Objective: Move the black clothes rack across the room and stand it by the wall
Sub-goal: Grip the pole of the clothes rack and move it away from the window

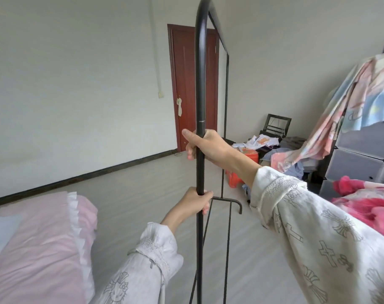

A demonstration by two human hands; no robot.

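Note:
The black clothes rack [200, 84] stands upright right in front of me, seen end-on: its near post runs from the top of the view to the bottom, its top bar curves away toward the far post. No clothes hang on it. My right hand [205, 148] grips the near post at mid height. My left hand [197, 199] grips the same post lower down, just above a short side bar with a hooked end. The rack's feet are out of view. The bare white wall [77, 84] with a dark skirting runs along the left.
A bed with pink bedding [37, 244] lies at lower left. A dark red door [186, 84] is straight ahead. On the right are an orange stool [236, 178], piles of clothes [261, 142], grey storage cubes [362, 156] with draped fabric, and pink-red bedding [366, 200]. Open floor [142, 187] lies between.

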